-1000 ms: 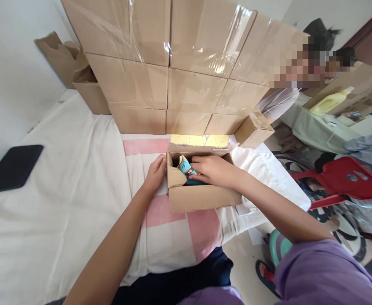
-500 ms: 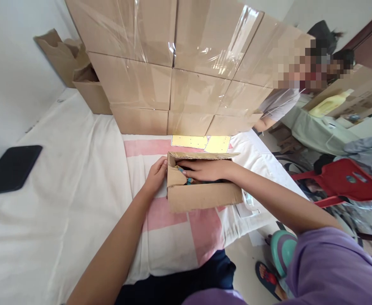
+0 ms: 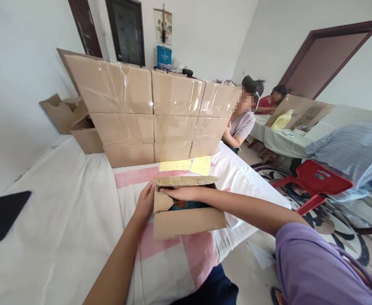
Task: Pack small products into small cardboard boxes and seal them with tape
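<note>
An open cardboard box sits on the cloth in front of me, its long flaps folded outward. My left hand holds the box by its left end, near the upper corner. Reaching in from the right, my right hand is inside the box toward its left end; its fingertips are hidden by the cardboard. Below that hand, something blue with orange-brown parts shows inside, too covered to name.
A taped cardboard partition stands behind the box, with yellow paper sheets at its foot. On the left lie a black tablet-like slab and open cartons. Right are a seated person and a red chair.
My view has tipped upward, showing more of the room. My right hand has moved deeper into the box's left corner, its fingers now less visible. My left hand stays on the box.
</note>
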The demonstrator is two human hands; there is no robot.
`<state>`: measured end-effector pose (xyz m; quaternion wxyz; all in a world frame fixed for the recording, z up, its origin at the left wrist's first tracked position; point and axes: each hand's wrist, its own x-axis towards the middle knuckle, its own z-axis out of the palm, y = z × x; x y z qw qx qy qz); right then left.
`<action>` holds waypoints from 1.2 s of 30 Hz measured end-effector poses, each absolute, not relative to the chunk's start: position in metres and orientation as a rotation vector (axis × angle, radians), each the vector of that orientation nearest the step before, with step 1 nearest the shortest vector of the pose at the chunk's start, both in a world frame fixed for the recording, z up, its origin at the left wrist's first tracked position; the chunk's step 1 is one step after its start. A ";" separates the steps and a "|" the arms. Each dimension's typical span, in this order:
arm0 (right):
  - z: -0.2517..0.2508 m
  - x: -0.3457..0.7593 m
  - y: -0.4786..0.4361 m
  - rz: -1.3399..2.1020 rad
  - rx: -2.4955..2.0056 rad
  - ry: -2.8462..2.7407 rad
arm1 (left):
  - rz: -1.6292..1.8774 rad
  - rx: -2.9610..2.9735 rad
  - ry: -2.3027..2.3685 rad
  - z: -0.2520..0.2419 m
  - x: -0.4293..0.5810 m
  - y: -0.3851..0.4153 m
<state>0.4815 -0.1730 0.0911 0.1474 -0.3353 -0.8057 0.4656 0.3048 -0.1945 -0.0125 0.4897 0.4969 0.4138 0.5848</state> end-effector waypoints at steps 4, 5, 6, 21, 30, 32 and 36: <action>0.102 0.480 -0.185 1.428 -1.262 -2.069 | 1.406 1.206 0.987 -0.011 0.305 -0.196; 0.105 0.480 -0.187 1.430 -1.347 -1.995 | 1.397 1.199 0.989 -0.011 0.305 -0.195; 0.109 0.481 -0.188 1.433 -1.395 -1.927 | 1.390 1.189 0.989 -0.012 0.305 -0.195; 0.158 0.552 -0.262 0.763 -1.137 -2.016 | 1.418 0.994 0.971 -0.016 0.300 -0.189; 0.089 0.608 -0.263 0.787 -1.195 -1.520 | 1.419 0.913 1.023 -0.014 0.301 -0.193; 0.082 0.609 -0.259 0.820 -1.227 -1.390 | 1.404 0.941 1.039 -0.014 0.300 -0.192; 0.075 0.605 -0.256 0.955 -1.147 -1.214 | 1.406 0.977 1.077 -0.015 0.298 -0.191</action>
